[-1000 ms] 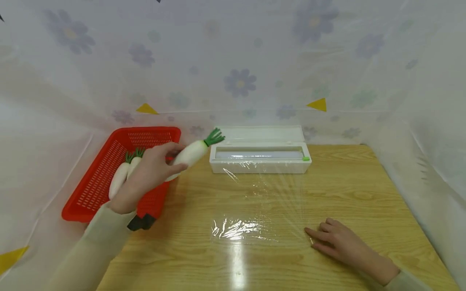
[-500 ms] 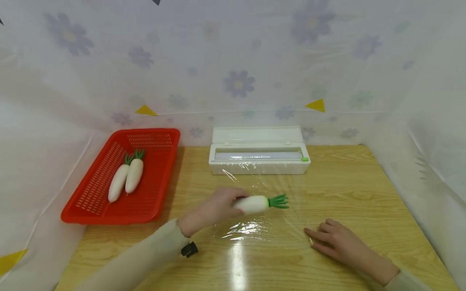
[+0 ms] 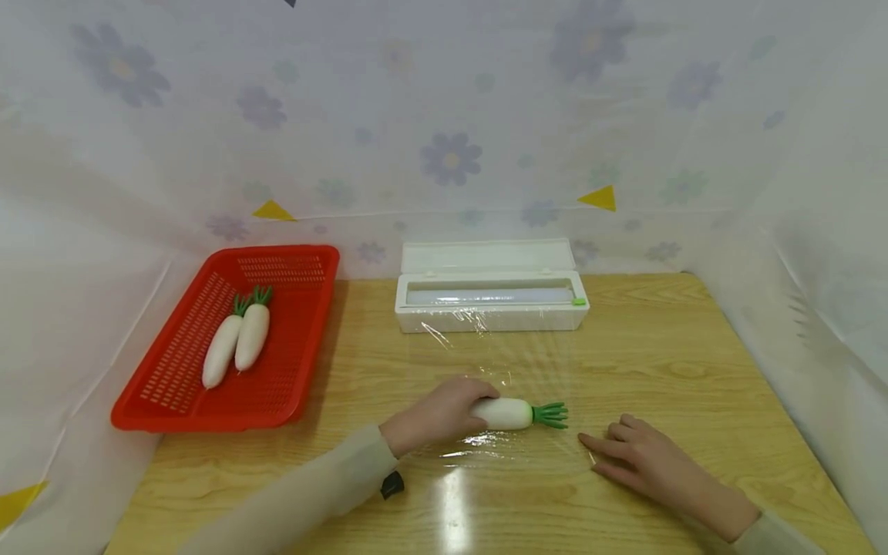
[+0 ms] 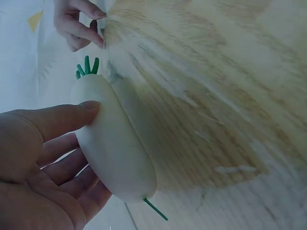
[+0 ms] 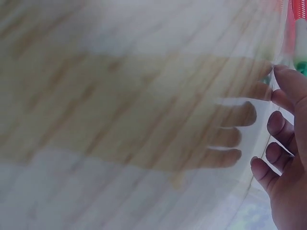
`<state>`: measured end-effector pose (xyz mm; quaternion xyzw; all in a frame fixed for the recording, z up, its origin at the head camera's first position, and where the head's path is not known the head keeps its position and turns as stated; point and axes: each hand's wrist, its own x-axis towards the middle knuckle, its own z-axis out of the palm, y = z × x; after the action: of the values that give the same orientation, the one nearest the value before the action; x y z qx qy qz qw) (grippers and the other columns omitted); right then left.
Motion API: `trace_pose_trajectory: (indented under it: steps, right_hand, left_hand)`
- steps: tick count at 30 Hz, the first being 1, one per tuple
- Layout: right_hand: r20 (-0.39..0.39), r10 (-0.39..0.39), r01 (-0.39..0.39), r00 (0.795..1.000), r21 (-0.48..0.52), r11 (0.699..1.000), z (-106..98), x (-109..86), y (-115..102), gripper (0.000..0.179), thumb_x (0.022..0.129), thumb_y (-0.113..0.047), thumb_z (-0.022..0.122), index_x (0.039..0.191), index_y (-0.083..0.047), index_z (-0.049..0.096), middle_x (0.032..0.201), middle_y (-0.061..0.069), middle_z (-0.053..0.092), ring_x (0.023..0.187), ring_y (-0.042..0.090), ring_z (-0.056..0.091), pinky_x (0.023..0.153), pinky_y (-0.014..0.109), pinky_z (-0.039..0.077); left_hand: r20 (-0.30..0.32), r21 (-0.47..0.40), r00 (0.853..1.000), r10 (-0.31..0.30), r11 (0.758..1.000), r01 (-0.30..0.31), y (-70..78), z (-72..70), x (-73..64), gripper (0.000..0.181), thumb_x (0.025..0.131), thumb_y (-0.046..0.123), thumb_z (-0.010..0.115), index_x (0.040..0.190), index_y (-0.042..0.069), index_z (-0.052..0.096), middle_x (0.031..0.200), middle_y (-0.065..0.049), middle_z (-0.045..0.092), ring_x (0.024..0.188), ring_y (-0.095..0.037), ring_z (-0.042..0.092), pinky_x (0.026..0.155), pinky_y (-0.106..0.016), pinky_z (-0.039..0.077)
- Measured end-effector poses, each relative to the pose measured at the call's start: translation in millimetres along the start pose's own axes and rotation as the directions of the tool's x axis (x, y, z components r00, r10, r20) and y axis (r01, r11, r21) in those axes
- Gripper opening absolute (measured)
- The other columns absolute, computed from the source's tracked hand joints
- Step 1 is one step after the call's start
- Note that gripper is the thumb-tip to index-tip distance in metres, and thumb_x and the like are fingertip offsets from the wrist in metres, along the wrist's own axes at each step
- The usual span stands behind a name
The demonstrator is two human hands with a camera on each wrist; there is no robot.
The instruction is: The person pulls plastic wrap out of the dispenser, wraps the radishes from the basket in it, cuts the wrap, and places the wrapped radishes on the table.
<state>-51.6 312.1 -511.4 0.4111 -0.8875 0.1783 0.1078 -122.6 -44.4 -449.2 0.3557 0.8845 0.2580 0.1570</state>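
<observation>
In the head view my left hand (image 3: 444, 414) grips a white radish (image 3: 506, 414) with green tops, its leafy end pointing right. The left wrist view shows the thumb on one side of the radish (image 4: 117, 143) and the fingers behind it. Below the radish a clear sheet of cling film (image 3: 489, 441) stretches over the table; whether they touch I cannot tell. My right hand (image 3: 652, 466) pinches the film's near right corner between thumb and forefinger, and creases fan out from there. The film runs back to a white cling film box (image 3: 492, 320) with its lid up.
A red plastic basket (image 3: 305, 385) at the left holds two white radishes, one radish (image 3: 220, 351) beside the other radish (image 3: 253, 337). A flowered sheet (image 3: 451, 158) hangs behind the wooden table (image 3: 659, 347) and along both sides.
My left hand has carried the radish rightward from above the basket, down to the middle of the film, turning its leafy end rightward. The right hand stays at the film's corner.
</observation>
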Motion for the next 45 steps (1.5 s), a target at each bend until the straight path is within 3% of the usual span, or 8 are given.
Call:
trace_pose_trajectory:
  steps: [8, 19, 28, 32, 35, 37, 40, 45]
  right_hand:
    - [-0.026, 0.001, -0.001, 1.000, -0.008, 1.000, 0, 1.2, 0, 0.045, 0.083, -0.027, 0.087, 0.125, -0.017, 0.077, 0.089, -0.024, 0.053, 0.081, -0.005, 0.037, 0.067, 0.013, 0.033]
    - [-0.050, -0.005, 0.005, 0.999, -0.003, 1.000, 0, 5.1, -1, 0.036, 0.083, -0.030, 0.088, 0.114, -0.018, 0.074, 0.093, -0.022, 0.061, 0.082, -0.003, 0.043, 0.071, 0.016, 0.036]
    - [-0.107, -0.143, 0.145, 0.984, 0.008, 0.989, 1, 20.0, -7, 0.018, 0.092, -0.036, 0.080, 0.103, -0.022, 0.074, 0.092, -0.019, 0.062, 0.082, 0.001, 0.046, 0.073, 0.020, 0.039]
    - [-0.099, -0.203, 0.201, 0.974, -0.034, 0.979, 2, 24.3, -10, 0.016, 0.095, -0.037, 0.076, 0.097, -0.022, 0.074, 0.090, -0.016, 0.062, 0.082, 0.005, 0.049, 0.075, 0.025, 0.041]
    - [-0.057, -0.214, 0.209, 0.975, -0.080, 0.975, 2, 23.0, -11, 0.016, 0.090, -0.037, 0.080, 0.096, -0.024, 0.073, 0.091, -0.016, 0.060, 0.084, 0.005, 0.049, 0.074, 0.028, 0.045]
    - [-0.034, -0.218, 0.213, 0.975, -0.103, 0.972, 2, 21.0, -11, 0.017, 0.089, -0.039, 0.081, 0.096, -0.025, 0.072, 0.091, -0.016, 0.060, 0.085, 0.006, 0.050, 0.072, 0.031, 0.047]
    - [-0.016, -0.230, 0.225, 0.973, -0.141, 0.964, 1, 18.1, -9, 0.017, 0.098, -0.042, 0.071, 0.095, -0.026, 0.071, 0.091, -0.016, 0.060, 0.085, 0.008, 0.051, 0.071, 0.033, 0.046]
    - [-0.023, -0.262, 0.254, 0.965, -0.181, 0.950, 2, 18.3, -7, 0.039, 0.113, -0.039, 0.041, 0.091, -0.024, 0.070, 0.088, -0.013, 0.060, 0.083, 0.010, 0.051, 0.071, 0.031, 0.042]
  left_hand:
    - [0.030, 0.006, 1.000, 0.001, 1.000, -0.001, -7.2, 5.1, -0.9, 0.043, 0.090, 0.010, 0.079, 0.131, 0.003, 0.069, 0.127, -0.009, 0.072, 0.115, -0.022, 0.067, 0.098, -0.032, 0.052]
    - [-0.031, 0.010, 0.999, 0.011, 1.000, -0.011, -13.8, 11.7, -6.1, 0.044, 0.093, 0.015, 0.079, 0.134, 0.004, 0.067, 0.127, -0.009, 0.069, 0.115, -0.022, 0.063, 0.101, -0.032, 0.050]
    - [-0.114, 0.012, 0.993, -0.003, 1.000, 0.004, -19.5, 17.1, -14.8, 0.052, 0.091, 0.020, 0.081, 0.138, 0.007, 0.063, 0.133, -0.012, 0.063, 0.120, -0.027, 0.059, 0.104, -0.039, 0.050]
    - [-0.261, 0.047, 0.965, 0.009, 0.999, 0.003, -20.3, 17.1, -29.1, 0.040, 0.089, 0.023, 0.084, 0.124, 0.009, 0.069, 0.121, -0.008, 0.064, 0.111, -0.024, 0.058, 0.094, -0.036, 0.052]
    - [-0.317, 0.086, 0.945, 0.080, 0.995, -0.056, -23.7, 17.4, -47.9, 0.023, 0.089, 0.021, 0.084, 0.105, 0.012, 0.072, 0.103, 0.000, 0.064, 0.096, -0.016, 0.056, 0.082, -0.028, 0.052]
    - [-0.294, 0.137, 0.944, 0.152, 0.984, -0.115, -27.9, 18.4, -62.0, 0.016, 0.089, 0.020, 0.084, 0.097, 0.014, 0.072, 0.094, 0.005, 0.062, 0.088, -0.010, 0.054, 0.076, -0.021, 0.049]
    - [-0.247, 0.213, 0.942, 0.226, 0.961, -0.175, -35.3, 21.2, -81.2, 0.011, 0.088, 0.021, 0.084, 0.090, 0.018, 0.074, 0.085, 0.008, 0.060, 0.081, -0.006, 0.051, 0.072, -0.017, 0.045]
    - [-0.216, 0.285, 0.949, 0.230, 0.944, -0.163, -46.1, 27.6, -99.6, 0.016, 0.085, 0.028, 0.086, 0.093, 0.021, 0.075, 0.085, 0.010, 0.059, 0.080, -0.006, 0.051, 0.072, -0.020, 0.044]
